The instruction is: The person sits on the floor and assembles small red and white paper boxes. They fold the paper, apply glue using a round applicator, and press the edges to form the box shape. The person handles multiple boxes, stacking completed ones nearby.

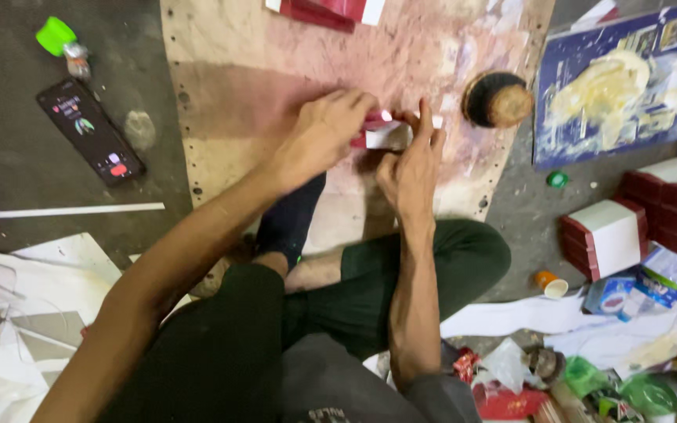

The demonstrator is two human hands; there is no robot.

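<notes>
I sit cross-legged on the floor with a stained board [237,86] in front of me. My left hand [324,133] presses down on a small red and white box [385,135] lying on the board. At the box's right end is my right hand [411,166], fingers pointing up and pinching it. Both hands hold the same box, and most of it is hidden under them.
A dark phone [90,130] and a green-capped bottle [64,43] lie left of the board. A round brown lump [498,99] sits at its right edge beside a blue sheet smeared with paste [613,86]. Stacked red and white boxes [636,227] stand right. Paper scraps and wrappers [589,368] lie nearby.
</notes>
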